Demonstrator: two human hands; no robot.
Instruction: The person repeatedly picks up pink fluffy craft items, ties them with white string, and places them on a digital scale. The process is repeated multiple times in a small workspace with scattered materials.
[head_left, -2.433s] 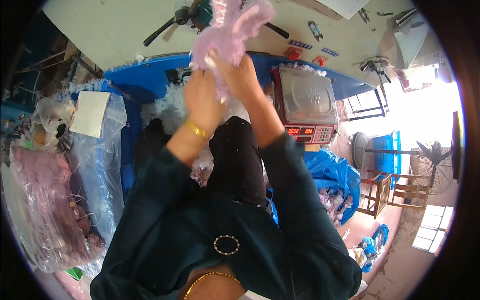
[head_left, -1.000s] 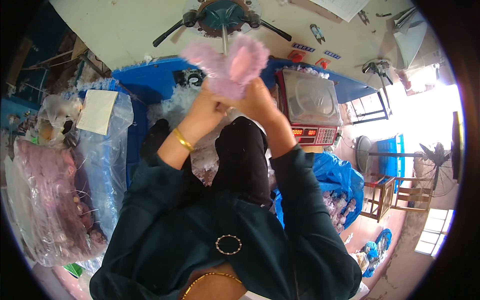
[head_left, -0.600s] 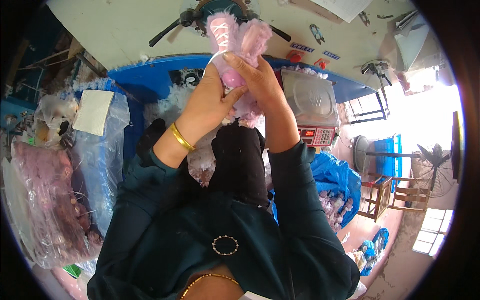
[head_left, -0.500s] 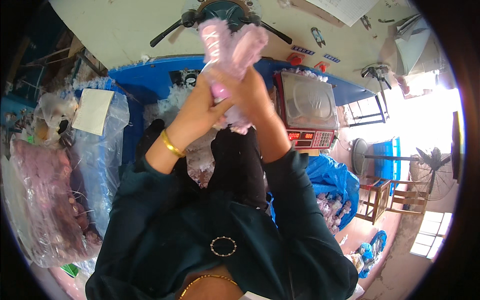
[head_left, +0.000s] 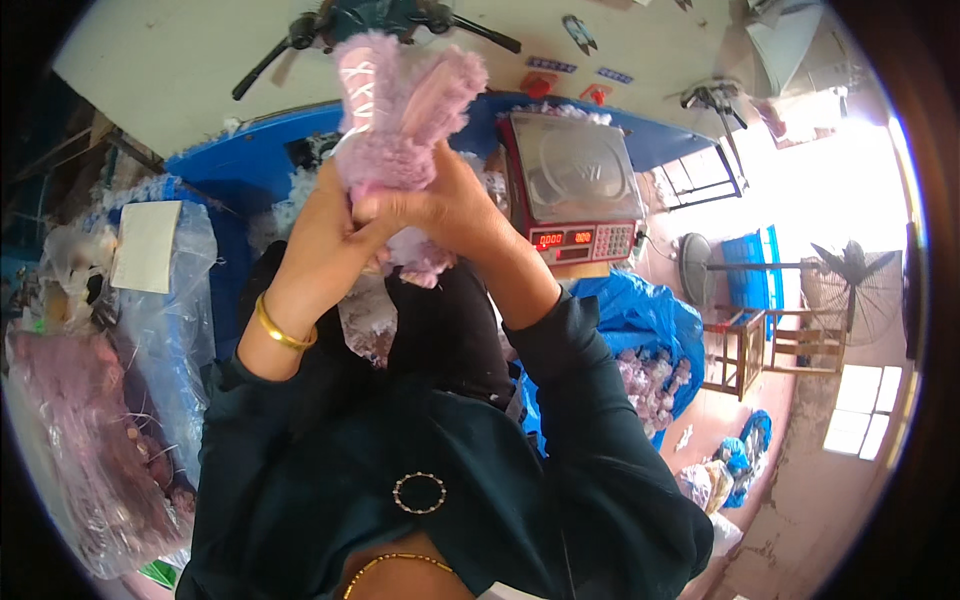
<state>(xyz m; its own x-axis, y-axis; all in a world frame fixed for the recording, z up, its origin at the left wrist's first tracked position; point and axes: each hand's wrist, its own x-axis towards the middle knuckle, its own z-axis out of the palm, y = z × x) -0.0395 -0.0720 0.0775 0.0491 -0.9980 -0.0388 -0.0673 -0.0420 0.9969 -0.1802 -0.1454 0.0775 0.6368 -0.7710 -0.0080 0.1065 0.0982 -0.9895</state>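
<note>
A pale desk [head_left: 180, 80] with a blue front edge [head_left: 225, 145] spans the top of the view. To the left stands a clear plastic bag [head_left: 80, 440] packed with pink plush goods; to the right, a blue plastic bag [head_left: 640, 300] holds small lilac pieces [head_left: 650, 385]. A red-framed scale [head_left: 575, 165] sits just beside the right forearm, its display lit. Loose white filling [head_left: 368, 320] shows between the person's legs.

The item under inspection, a pink plush piece [head_left: 385, 160], is held above the lap, in front of the desk edge, ear-like lobes uppermost. Its lower end hangs out beneath the grip.

Left hand [head_left: 315, 215]: closed around the piece's left side. Right hand [head_left: 450, 200]: closed around its right side, thumb laid across the front. Both are narrow on the plush.

Progress, as judged: shaping appears well advanced. Both lobes are formed, and white lacing [head_left: 357, 95] crosses the left one. Whether the body is fully filled or closed cannot be told, since the hands cover it. The piece has yet to be released or set down.

Smallest noted: snippers [head_left: 578, 33] on the desk, near two red switches [head_left: 540, 84], apart from both hands.
</note>
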